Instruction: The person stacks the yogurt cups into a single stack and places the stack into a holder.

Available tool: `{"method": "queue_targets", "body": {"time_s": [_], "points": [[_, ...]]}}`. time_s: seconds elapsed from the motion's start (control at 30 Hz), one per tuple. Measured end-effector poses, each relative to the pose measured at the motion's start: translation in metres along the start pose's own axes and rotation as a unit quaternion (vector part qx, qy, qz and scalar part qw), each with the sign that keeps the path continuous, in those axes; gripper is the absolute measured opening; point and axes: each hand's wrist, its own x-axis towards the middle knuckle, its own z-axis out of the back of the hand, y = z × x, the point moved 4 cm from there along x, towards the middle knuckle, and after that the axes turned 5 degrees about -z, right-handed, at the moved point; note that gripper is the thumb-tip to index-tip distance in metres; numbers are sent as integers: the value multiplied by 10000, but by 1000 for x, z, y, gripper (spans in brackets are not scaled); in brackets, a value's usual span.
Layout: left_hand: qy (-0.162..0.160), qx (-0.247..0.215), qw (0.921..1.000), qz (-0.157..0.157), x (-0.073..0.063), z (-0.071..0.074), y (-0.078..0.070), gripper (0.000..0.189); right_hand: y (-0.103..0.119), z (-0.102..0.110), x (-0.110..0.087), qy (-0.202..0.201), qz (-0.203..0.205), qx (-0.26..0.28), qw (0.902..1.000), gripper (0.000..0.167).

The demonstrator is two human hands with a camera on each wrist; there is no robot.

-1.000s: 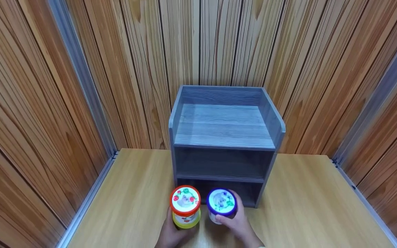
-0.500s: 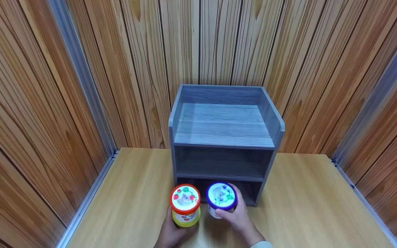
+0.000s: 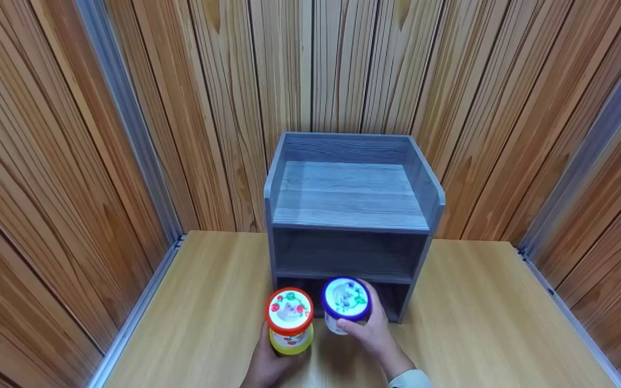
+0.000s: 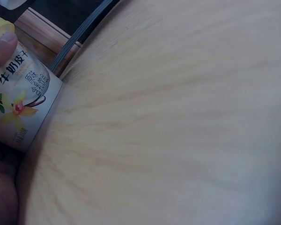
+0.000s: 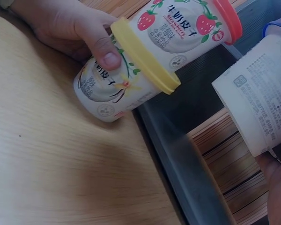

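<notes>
My left hand (image 3: 270, 358) grips a white printed cup with a yellow lid (image 5: 103, 89), which stands upright on the table. Stacked on that lid is a similar cup with a red lid (image 3: 289, 311), strawberries printed on its side. My right hand (image 3: 376, 337) holds a third cup, with a blue lid (image 3: 346, 298), thumb on the near side and fingers round the far right. This cup is raised level with the red-lidded one, a narrow gap to its right. In the left wrist view, the left thumb (image 4: 2, 47) presses just below the yellow lid.
Directly behind the cups stands a grey wooden shelf unit (image 3: 351, 196) with a walled top and two compartments below. It rests on the light wood table (image 3: 477, 312). Wood-patterned panels (image 3: 337, 64) enclose the back and both sides, with metal strips at the corners.
My right hand has moved the blue-lidded cup upward and away from me, alongside the red-lidded cup. My left hand and the two stacked cups stay in place.
</notes>
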Motion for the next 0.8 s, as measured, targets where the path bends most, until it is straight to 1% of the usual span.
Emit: {"method": "queue_targets", "body": {"time_s": [0.1, 0.2, 0.33, 0.4, 0.63, 0.73, 0.8], "points": [[-9, 41, 10000, 12, 0, 0, 0, 114, 4, -1, 2, -14, 1, 30, 10000, 97], [-25, 54, 10000, -31, 0, -1, 0, 114, 10, -2, 3, -21, 236, 19, 9997, 97], [-61, -22, 10000, 16, 0, 0, -1, 114, 17, -3, 5, -11, 339, -36, 9994, 97], [-76, -52, 9998, 156, 1, 0, 0, 114, 19, -3, 6, 9, 270, -72, 9996, 96], [-71, -93, 9990, 421, 3, -2, 0, 116, 26, -4, 9, 45, 0, -123, 9999, 97], [-58, -96, 9987, 494, 2, -3, 0, 115, 30, -4, 10, 62, 6, -170, 9998, 97], [-38, -86, 9989, 469, 2, -3, 0, 115, 33, -5, 11, 80, -3, -195, 9998, 97]]}}
